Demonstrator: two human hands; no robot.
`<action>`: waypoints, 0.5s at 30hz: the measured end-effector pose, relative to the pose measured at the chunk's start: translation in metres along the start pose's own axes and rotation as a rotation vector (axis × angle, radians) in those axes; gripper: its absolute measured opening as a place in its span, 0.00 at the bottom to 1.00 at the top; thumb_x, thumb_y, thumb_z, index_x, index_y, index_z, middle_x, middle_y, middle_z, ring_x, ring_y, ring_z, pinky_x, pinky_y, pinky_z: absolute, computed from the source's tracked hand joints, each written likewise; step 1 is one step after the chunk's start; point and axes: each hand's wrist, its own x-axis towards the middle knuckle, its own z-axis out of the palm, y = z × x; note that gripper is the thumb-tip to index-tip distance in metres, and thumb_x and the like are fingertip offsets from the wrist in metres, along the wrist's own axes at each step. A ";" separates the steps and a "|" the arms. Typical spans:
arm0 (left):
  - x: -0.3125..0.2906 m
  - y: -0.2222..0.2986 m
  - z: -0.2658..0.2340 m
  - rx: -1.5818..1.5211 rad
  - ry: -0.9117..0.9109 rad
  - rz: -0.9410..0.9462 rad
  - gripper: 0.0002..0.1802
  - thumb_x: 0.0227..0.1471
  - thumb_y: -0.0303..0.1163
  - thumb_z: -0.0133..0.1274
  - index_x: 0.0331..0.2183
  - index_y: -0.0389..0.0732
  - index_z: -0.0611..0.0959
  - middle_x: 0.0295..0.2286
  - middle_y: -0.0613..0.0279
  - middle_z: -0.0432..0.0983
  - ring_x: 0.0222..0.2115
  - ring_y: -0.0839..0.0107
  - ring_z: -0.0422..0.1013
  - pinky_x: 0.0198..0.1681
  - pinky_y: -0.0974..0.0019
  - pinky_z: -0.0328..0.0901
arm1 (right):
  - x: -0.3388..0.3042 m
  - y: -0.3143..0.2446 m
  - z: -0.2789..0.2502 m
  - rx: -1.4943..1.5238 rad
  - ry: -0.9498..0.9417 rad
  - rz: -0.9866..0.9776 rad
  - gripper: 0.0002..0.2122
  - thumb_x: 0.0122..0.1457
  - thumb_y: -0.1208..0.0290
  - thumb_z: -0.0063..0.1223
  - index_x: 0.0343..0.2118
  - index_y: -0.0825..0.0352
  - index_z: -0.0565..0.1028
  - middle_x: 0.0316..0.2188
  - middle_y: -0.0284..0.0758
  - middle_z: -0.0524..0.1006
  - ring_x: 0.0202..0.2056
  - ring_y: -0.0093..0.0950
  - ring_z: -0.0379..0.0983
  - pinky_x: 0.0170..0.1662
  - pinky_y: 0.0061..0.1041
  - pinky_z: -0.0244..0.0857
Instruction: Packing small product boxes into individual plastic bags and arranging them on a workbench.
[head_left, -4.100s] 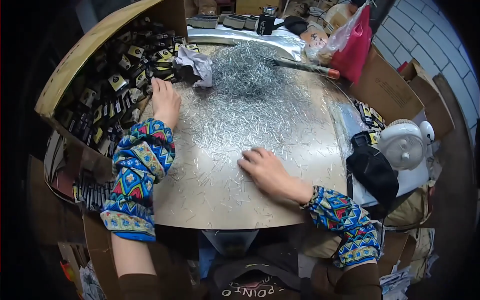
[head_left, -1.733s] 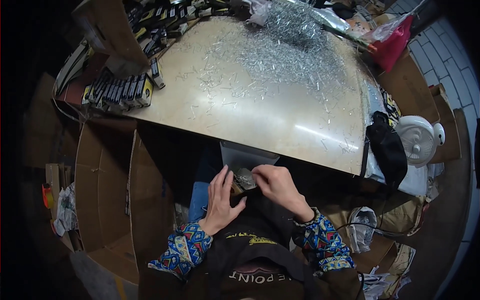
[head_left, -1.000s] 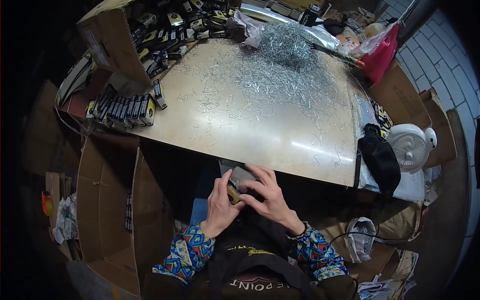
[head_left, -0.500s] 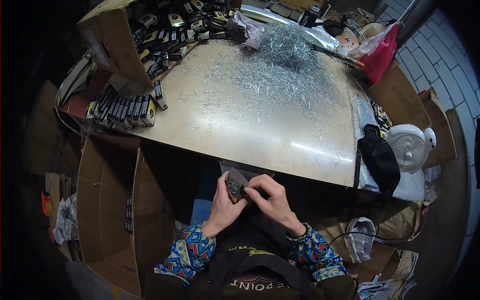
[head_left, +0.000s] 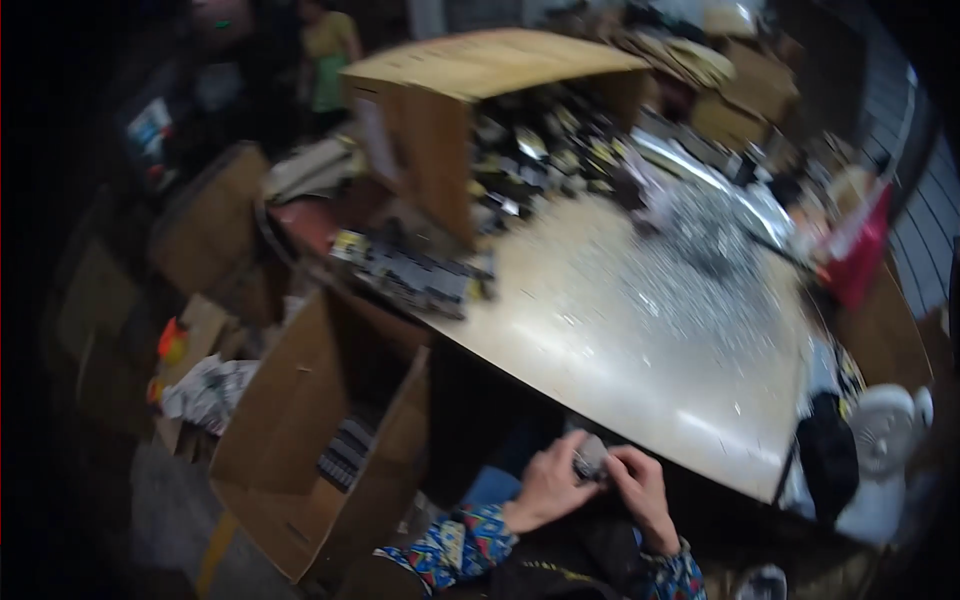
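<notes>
Small box (head_left: 590, 458), greyish on top; blurred, contents unclear. Held just off the table's (head_left: 610, 350) near edge.

White fan (head_left: 884, 432), blurred. Black bag (head_left: 828, 455) just left of fan. Pink bag (head_left: 864, 258) and pale brick wall (head_left: 922, 232) beyond fan. Yellow-topped person (head_left: 329, 62) well left of fan.

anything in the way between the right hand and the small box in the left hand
Nothing visible is: the left hand holds the small box, and the fingertips of the right hand are right at its side; blur hides whether they touch.
</notes>
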 end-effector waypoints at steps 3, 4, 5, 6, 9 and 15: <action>0.001 0.008 -0.011 0.013 -0.261 -0.176 0.51 0.40 0.39 0.66 0.60 0.37 0.57 0.51 0.44 0.63 0.53 0.48 0.61 0.56 0.53 0.57 | -0.005 -0.004 -0.008 0.082 -0.064 0.101 0.05 0.60 0.77 0.52 0.34 0.73 0.77 0.24 0.36 0.78 0.24 0.24 0.76 0.29 0.21 0.68; -0.003 0.004 -0.007 0.079 -0.167 -0.080 0.53 0.40 0.39 0.66 0.61 0.36 0.55 0.54 0.43 0.59 0.55 0.48 0.58 0.58 0.53 0.55 | -0.001 -0.001 -0.009 -0.283 0.084 -0.071 0.05 0.59 0.77 0.53 0.34 0.73 0.77 0.24 0.40 0.78 0.24 0.29 0.76 0.29 0.24 0.68; -0.005 0.004 -0.008 0.142 -0.085 0.019 0.55 0.40 0.39 0.65 0.62 0.34 0.52 0.56 0.43 0.56 0.57 0.48 0.55 0.59 0.53 0.53 | 0.004 0.001 -0.009 -0.641 0.251 -0.247 0.05 0.57 0.78 0.53 0.34 0.73 0.77 0.24 0.44 0.78 0.23 0.33 0.76 0.29 0.26 0.68; -0.006 0.003 -0.010 0.117 -0.109 0.023 0.56 0.41 0.39 0.65 0.63 0.32 0.50 0.58 0.42 0.52 0.58 0.48 0.52 0.60 0.53 0.51 | 0.012 0.001 -0.011 -0.692 0.366 -0.468 0.05 0.54 0.79 0.54 0.34 0.74 0.77 0.24 0.48 0.76 0.24 0.41 0.75 0.29 0.29 0.67; -0.014 0.003 -0.014 0.011 -0.138 0.032 0.53 0.44 0.39 0.64 0.62 0.31 0.52 0.59 0.43 0.51 0.59 0.49 0.52 0.60 0.54 0.52 | 0.006 -0.011 -0.023 -0.553 0.307 -0.312 0.04 0.55 0.80 0.54 0.32 0.74 0.78 0.21 0.45 0.77 0.21 0.32 0.76 0.27 0.26 0.67; -0.004 -0.004 0.000 -0.113 -0.115 0.125 0.49 0.45 0.41 0.64 0.60 0.30 0.58 0.56 0.42 0.56 0.57 0.48 0.55 0.61 0.54 0.52 | 0.016 -0.006 -0.050 -0.539 0.315 -0.204 0.05 0.54 0.79 0.54 0.31 0.73 0.80 0.19 0.41 0.78 0.22 0.27 0.77 0.28 0.24 0.68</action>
